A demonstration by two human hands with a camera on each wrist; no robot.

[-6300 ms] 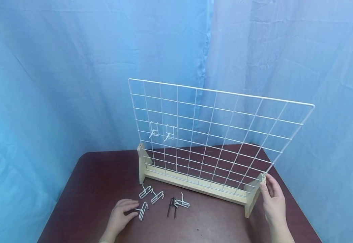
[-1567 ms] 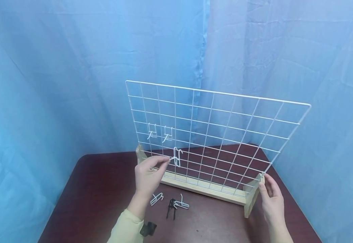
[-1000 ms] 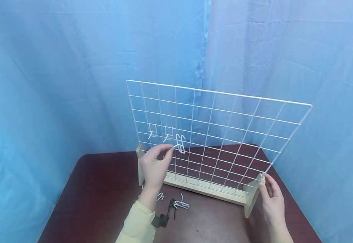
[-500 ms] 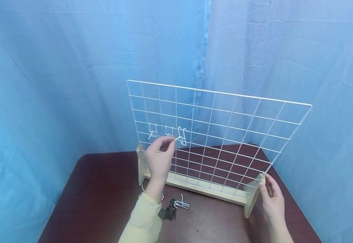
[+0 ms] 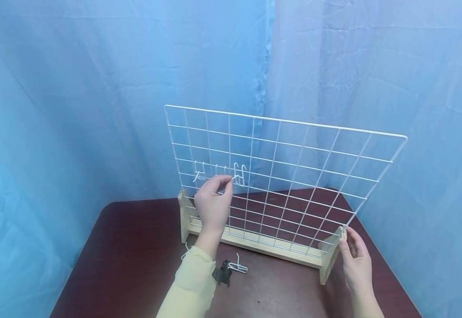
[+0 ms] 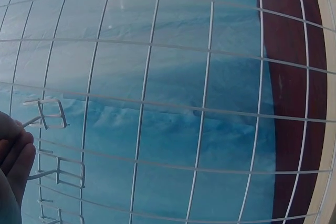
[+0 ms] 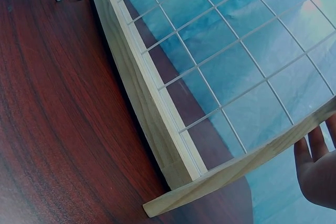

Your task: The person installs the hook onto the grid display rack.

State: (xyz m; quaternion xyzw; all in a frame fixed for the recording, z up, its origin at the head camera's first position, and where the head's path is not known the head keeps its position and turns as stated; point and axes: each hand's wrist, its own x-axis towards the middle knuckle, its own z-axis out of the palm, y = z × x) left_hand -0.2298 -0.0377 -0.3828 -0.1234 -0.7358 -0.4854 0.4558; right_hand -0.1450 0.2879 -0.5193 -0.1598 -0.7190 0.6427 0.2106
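A white wire grid (image 5: 280,142) stands in a pale wooden base (image 5: 270,250). My left hand (image 5: 215,201) pinches the prong of a white hook (image 5: 242,177) between thumb and fingertips, at the grid's front. Whether its upper bends touch a wire, I cannot tell. Just left of it, two white hooks hang on one horizontal wire; the hand partly covers the nearer one, while the farther hook (image 5: 200,171) shows. In the left wrist view the held hook (image 6: 51,115) lies beside a hung hook (image 6: 70,172). My right hand (image 5: 358,260) grips the base's right upright (image 5: 330,256).
On the dark red table (image 5: 135,247), a white hook (image 5: 238,266) lies in front of the base, beside a black item partly hidden by the wrist device (image 5: 222,274). Another white hook (image 5: 185,251) shows partly behind the left sleeve (image 5: 193,278). Blue curtains (image 5: 115,88) hang around the table.
Since the earliest frame, my left hand has picked up a white hook from the table and raised it to the grid. Lately it has moved slightly up and right. My right hand has stayed on the upright.
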